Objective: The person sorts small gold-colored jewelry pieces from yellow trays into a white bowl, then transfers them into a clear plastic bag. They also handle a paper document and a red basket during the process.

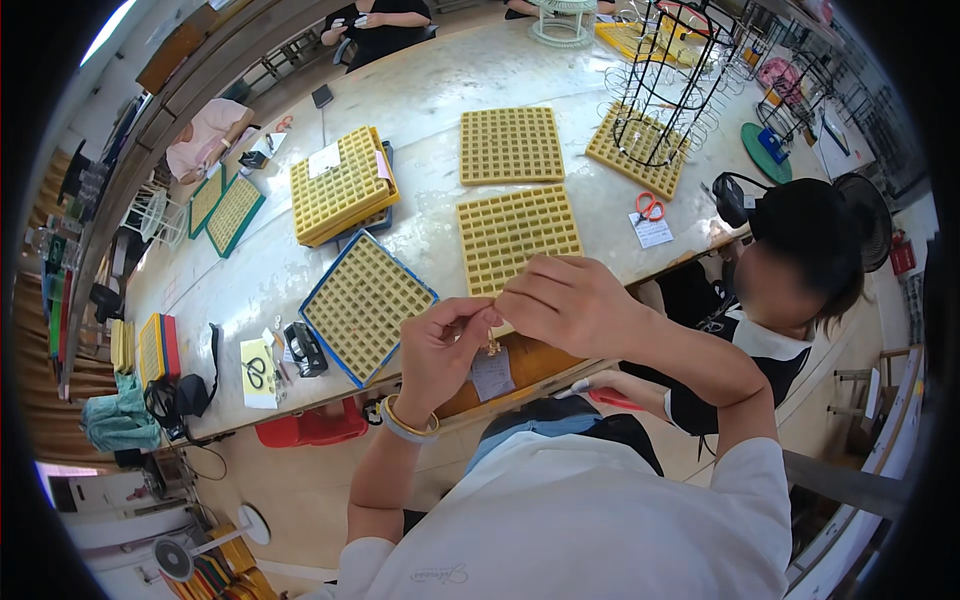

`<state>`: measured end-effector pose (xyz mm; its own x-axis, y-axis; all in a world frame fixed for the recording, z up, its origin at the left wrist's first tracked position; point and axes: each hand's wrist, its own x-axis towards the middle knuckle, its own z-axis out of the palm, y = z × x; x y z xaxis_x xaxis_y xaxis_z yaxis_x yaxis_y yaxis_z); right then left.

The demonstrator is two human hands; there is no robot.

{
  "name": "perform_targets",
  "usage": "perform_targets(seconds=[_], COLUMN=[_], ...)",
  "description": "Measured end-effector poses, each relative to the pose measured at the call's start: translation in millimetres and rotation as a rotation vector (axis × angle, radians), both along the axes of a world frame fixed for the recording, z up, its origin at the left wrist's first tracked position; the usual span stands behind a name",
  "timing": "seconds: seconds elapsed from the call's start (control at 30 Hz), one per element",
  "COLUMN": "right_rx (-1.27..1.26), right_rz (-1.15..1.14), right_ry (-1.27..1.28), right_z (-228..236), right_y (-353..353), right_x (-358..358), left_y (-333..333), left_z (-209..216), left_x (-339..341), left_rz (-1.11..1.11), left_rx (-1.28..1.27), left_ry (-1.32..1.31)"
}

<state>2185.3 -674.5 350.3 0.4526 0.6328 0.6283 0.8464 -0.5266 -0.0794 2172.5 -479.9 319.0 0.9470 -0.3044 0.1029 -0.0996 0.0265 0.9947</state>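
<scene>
My left hand (445, 345) and my right hand (565, 305) meet above the table's near edge, fingertips pinched together. From between them hangs a small gold-coloured piece of jewellery (493, 347). Its upper part is hidden by the fingers, so I cannot see which hand bears more of it. Just beyond my hands lies a yellow gridded tray (515, 230) with many small compartments. A slip of paper (492, 375) sits under the hanging piece, at the wooden table edge (550, 360). On my left wrist are bangles (408, 428).
Left of my hands lies a blue-edged gridded tray (365, 305), with stacked yellow trays (345, 190) behind it. Red-handled scissors (650, 207) lie right; black scissors (257, 373) lie left. A tall black wire rack (665, 90) stands far right. A person (790, 260) sits close at my right.
</scene>
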Motion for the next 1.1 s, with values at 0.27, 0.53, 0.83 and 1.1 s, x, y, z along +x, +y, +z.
perform_targets(seconds=[0.27,0.53,0.83,1.1], right_rx=[0.137,0.708,0.201,0.078], right_rz=[-0.056,0.003,-0.026,-0.1], right_ry=[0.064,1.368,0.083,0.047], right_z=[-5,-3,0,-3], right_y=[13,16,7,-5], right_x=[-1,-6,-7,-11], left_y=[0,-1,3,-11], left_z=[9,13,12,16], left_x=[-4,0,-3,-6], left_rz=[0.029,0.227,0.12,0.07], left_rx=[0.007,0.44,0.199,0.22], left_ry=[-0.014,-0.789,-0.187,-0.153])
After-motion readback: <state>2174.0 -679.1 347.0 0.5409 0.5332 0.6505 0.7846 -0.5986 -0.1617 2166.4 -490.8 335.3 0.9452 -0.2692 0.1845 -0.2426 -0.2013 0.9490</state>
